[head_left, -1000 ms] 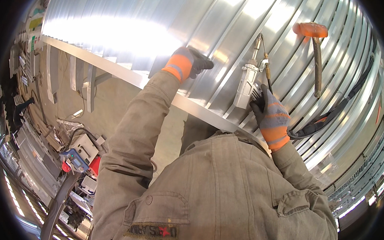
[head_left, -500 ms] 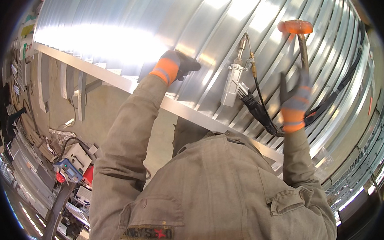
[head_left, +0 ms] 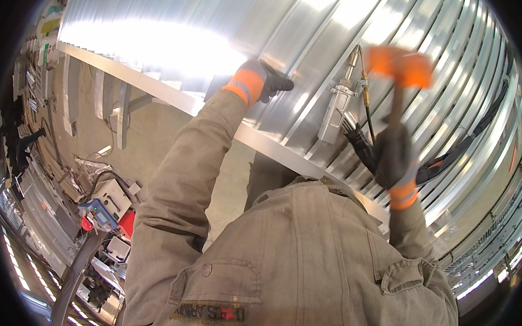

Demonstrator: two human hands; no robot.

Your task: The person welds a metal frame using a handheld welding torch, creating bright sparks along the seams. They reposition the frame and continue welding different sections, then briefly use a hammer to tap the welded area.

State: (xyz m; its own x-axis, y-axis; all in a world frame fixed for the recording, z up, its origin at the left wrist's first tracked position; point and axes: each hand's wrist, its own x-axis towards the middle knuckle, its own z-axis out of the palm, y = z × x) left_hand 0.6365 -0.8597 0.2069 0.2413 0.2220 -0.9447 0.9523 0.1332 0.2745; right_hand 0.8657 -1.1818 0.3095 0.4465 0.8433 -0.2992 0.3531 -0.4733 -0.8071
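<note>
My left hand [head_left: 261,80], in a dark glove with an orange cuff, presses flat against the ribbed shiny metal sheet [head_left: 301,25] just above a long metal rail [head_left: 151,86]. My right hand [head_left: 395,159], gloved the same way, grips the handle of a hammer with an orange head [head_left: 400,64]. The hammer is held upright over the sheet, and its head is blurred. A grey air tool [head_left: 338,112] with a black hose [head_left: 363,149] lies on the sheet between my hands, close to my right hand.
My khaki jacket fills the lower middle of the view. A black cable [head_left: 472,137] runs across the ribs at the right. Far below at the left are a blue-and-grey machine [head_left: 101,210], a red box [head_left: 127,222] and racks on a concrete floor [head_left: 153,133].
My right hand left the air tool, reached right to the hammer lying on the sheet, took it by the handle and lifted it. My left hand stayed pressed on the sheet.
</note>
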